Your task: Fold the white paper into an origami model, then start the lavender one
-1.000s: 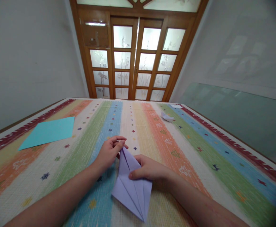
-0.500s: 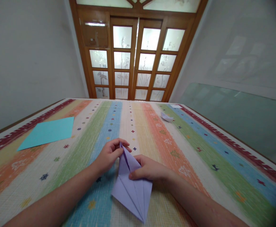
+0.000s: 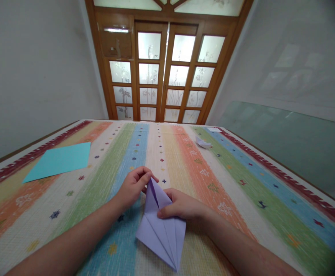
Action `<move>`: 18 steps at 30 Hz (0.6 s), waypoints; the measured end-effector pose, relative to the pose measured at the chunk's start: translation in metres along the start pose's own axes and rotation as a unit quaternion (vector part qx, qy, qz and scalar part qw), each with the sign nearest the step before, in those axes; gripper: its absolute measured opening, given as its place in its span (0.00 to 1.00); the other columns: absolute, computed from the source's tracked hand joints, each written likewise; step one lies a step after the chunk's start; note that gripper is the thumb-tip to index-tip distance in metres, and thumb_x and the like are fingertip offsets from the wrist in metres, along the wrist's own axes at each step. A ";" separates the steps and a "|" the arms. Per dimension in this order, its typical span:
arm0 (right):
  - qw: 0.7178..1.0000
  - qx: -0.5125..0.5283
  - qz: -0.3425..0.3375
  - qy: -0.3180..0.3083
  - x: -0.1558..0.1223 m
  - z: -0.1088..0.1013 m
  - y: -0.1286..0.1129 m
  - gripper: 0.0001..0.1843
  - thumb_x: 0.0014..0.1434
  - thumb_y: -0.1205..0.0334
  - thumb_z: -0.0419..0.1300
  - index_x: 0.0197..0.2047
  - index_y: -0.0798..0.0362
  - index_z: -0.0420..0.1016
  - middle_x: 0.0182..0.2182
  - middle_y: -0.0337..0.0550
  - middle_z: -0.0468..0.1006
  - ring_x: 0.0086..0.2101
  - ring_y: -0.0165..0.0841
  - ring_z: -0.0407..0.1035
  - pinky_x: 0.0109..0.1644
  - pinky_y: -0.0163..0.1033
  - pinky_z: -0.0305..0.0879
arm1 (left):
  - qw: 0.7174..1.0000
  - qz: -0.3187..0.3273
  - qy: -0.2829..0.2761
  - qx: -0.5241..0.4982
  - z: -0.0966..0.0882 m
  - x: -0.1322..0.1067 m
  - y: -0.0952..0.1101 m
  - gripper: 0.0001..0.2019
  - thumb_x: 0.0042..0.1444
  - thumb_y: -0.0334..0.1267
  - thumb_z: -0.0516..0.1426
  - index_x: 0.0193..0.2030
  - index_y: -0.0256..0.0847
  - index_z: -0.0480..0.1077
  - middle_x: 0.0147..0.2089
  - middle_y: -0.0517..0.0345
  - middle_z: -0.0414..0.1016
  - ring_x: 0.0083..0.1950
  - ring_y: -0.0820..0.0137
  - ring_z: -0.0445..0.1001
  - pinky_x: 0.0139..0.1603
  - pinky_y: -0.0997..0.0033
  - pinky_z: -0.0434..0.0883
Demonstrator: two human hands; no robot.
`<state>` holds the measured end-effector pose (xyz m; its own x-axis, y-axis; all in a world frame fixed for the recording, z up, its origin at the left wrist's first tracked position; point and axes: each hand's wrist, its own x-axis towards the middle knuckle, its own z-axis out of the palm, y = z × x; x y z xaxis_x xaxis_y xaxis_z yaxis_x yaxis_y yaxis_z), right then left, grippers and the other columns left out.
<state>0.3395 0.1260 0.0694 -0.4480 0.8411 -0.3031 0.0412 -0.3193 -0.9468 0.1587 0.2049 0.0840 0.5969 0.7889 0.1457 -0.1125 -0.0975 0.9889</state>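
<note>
A folded sheet of purple origami paper (image 3: pixel 161 230) lies tilted between my hands, with crease lines fanning toward its near point. Its narrow far end has a partly parted fold down the middle. My left hand (image 3: pixel 135 184) pinches the far tip between thumb and fingers. From the right side, my right hand (image 3: pixel 180 205) grips the paper, thumb pressed on top and the other fingers mostly hidden behind it.
A turquoise sheet of paper (image 3: pixel 59 161) lies at the left on the striped tablecloth (image 3: pixel 98 214). A small folded pale paper piece (image 3: pixel 203 143) rests at the far right, with a white slip (image 3: pixel 214 129) beyond it. Wooden glazed doors (image 3: pixel 164 69) stand behind the table.
My left thumb and fingers have shifted slightly at the paper's far tip, the thumb now higher and over it. My right hand keeps its hold.
</note>
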 end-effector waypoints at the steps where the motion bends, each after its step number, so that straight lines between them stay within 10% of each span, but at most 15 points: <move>1: 1.000 0.002 -0.001 -0.001 0.000 0.000 0.001 0.18 0.43 0.66 0.67 0.40 0.57 0.77 0.33 0.39 0.77 0.30 0.29 0.70 0.37 0.34 0.65 | 1.000 0.006 -0.001 0.003 0.000 0.000 -0.001 0.14 0.60 0.48 0.57 0.36 0.38 0.67 0.36 0.54 0.78 0.28 0.75 0.71 0.26 0.78 0.67; 18: 1.000 -0.020 -0.007 0.001 0.004 -0.001 0.005 0.16 0.43 0.66 0.67 0.39 0.56 0.77 0.33 0.39 0.77 0.30 0.29 0.70 0.37 0.34 0.65 | 0.995 0.009 0.066 0.076 0.001 0.003 -0.010 0.13 0.62 0.46 0.53 0.47 0.40 0.66 0.31 0.57 0.77 0.23 0.74 0.68 0.22 0.77 0.63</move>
<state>0.3394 0.1280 0.0629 -0.4476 0.8458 -0.2904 0.0712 -0.2900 -0.9544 0.1620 0.2073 0.0749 0.4850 0.8584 0.1673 0.0056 -0.1943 0.9809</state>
